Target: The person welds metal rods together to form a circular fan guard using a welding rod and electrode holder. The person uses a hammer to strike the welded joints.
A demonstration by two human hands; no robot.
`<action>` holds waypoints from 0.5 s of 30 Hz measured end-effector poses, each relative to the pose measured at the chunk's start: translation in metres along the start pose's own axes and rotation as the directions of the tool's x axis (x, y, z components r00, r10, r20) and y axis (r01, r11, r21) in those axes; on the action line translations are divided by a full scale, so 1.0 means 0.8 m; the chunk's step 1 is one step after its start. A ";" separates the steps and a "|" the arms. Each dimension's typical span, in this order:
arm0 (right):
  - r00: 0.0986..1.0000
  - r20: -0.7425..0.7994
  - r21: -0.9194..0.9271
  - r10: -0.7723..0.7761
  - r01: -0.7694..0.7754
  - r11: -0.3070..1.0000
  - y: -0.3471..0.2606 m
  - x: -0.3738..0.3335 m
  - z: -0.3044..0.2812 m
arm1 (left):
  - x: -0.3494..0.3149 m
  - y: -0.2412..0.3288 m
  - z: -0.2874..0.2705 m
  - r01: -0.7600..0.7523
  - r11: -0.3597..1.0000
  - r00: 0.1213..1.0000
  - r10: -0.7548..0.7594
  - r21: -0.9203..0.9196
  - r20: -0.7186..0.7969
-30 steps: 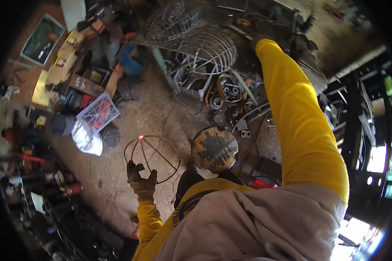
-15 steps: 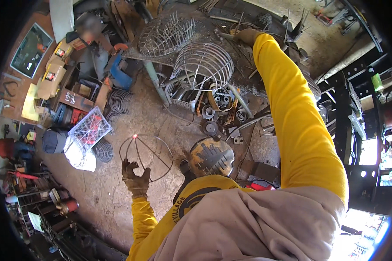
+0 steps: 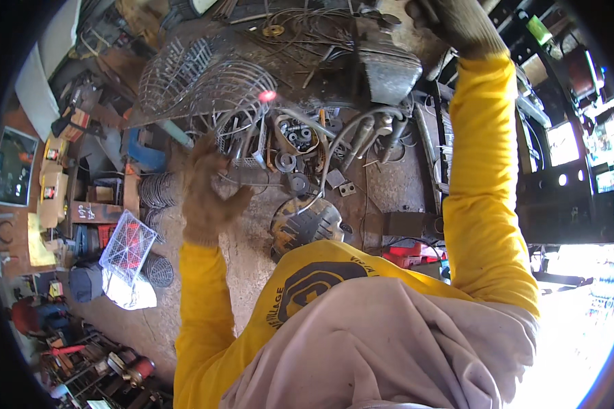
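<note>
My left hand (image 3: pixel 208 198), in a brown work glove, is raised in front of the table's near edge. Its thumb and fingers curl round part of a thin metal wire frame, whose rods are hard to tell from the cage behind. A glowing red spot (image 3: pixel 267 95) shows on the rods beyond the hand. Behind it, domed wire cages (image 3: pixel 235 75) rest on the dark metal worktable (image 3: pixel 297 75). At the upper right, my gloved right hand (image 3: pixel 460 27) is stretched far out past a grey metal block (image 3: pixel 389 71). The picture's edge cuts off its fingers, and what it may hold is hidden.
A worn yellow-and-black round stool (image 3: pixel 310 225) stands close before me. Metal parts (image 3: pixel 297 136) and bent pipes lie under the table. To the left are stacked wire rings (image 3: pixel 158 191) and a white plastic crate (image 3: pixel 129 245). Another person (image 3: pixel 31 317) is at far left.
My left hand has risen and moved forward with the wire frame, its glowing spot shifting up and right. My right hand has moved right, away from the table. The view has shifted.
</note>
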State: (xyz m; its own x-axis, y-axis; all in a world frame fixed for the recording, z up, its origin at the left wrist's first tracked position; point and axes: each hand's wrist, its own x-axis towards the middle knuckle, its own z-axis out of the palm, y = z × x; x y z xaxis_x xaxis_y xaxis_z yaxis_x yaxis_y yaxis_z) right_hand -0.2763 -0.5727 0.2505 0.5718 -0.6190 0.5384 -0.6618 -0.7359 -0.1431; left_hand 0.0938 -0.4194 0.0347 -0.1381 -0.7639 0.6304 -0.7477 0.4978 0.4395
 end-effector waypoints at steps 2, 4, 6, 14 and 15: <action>0.927 -0.088 0.334 0.364 -0.317 0.888 -0.010 -0.050 -0.011 | 0.050 0.010 0.031 -0.146 0.989 0.987 0.143 0.036 0.075; 0.963 -0.264 -0.080 0.058 -0.081 0.993 0.016 -0.104 0.003 | 0.089 0.002 0.054 -0.171 0.985 0.974 0.172 -0.017 0.145; 0.849 -0.098 0.475 0.519 -0.419 0.774 0.002 -0.154 -0.003 | 0.118 0.003 0.081 -0.199 0.974 0.954 0.217 -0.106 0.208; 0.654 0.056 0.835 0.754 -0.445 0.323 -0.029 -0.311 0.085 | 0.191 -0.015 0.157 -0.160 0.959 0.914 0.233 -0.233 0.333; 0.607 0.075 0.767 0.791 -0.542 0.343 -0.026 -0.315 0.093 | 0.189 -0.019 0.162 -0.164 0.964 0.911 0.229 -0.207 0.344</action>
State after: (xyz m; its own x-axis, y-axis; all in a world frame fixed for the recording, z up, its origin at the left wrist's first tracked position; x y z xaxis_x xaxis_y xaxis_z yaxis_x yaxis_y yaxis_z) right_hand -0.3707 -0.4222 0.0559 -0.1400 -0.9785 0.1515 -0.1648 -0.1279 -0.9780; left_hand 0.0001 -0.5960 0.0401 -0.5202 -0.7228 0.4548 -0.5637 0.6907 0.4529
